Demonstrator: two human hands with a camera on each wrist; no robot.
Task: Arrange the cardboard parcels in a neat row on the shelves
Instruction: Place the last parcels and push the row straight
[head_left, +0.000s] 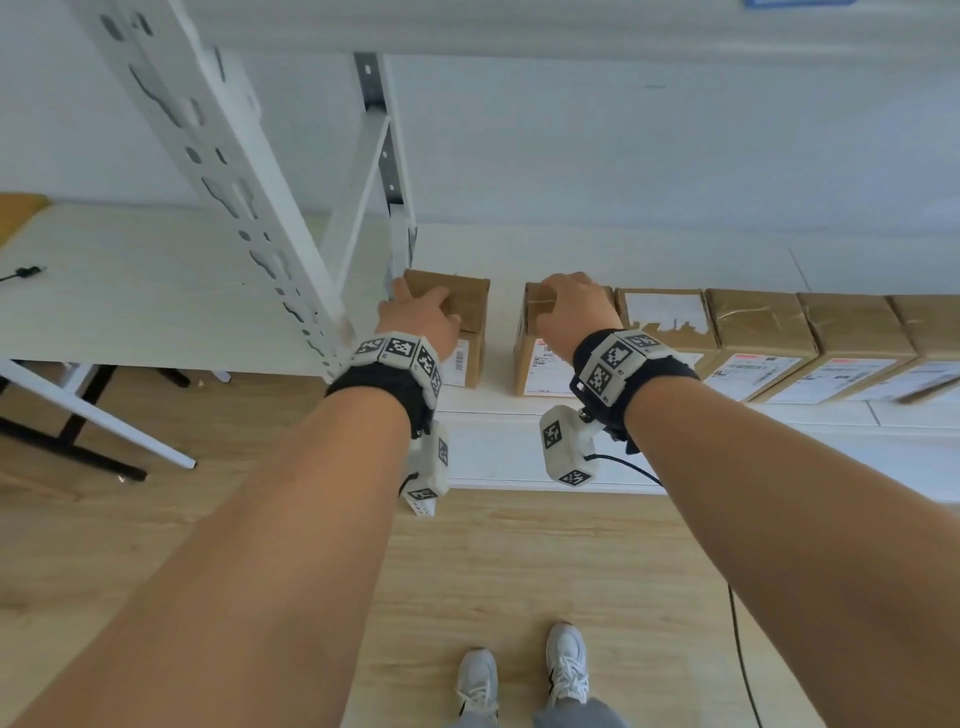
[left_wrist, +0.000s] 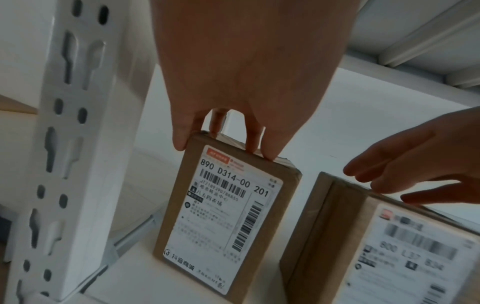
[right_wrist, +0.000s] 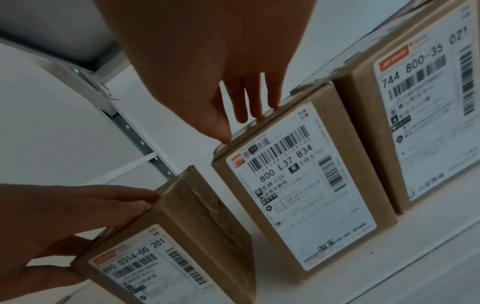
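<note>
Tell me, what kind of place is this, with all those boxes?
Probably a parcel storeroom or sorting room. Taped cardboard parcels bearing printed shipping labels with barcodes stand in a row on a white shelf, and the slotted metal upright belongs to storage racking.

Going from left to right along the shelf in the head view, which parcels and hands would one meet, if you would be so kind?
Slotted upright post → left hand on the 890 parcel → gap → right hand on the 800 parcel → torn-label parcel → three more parcels, touching in a row.
</note>
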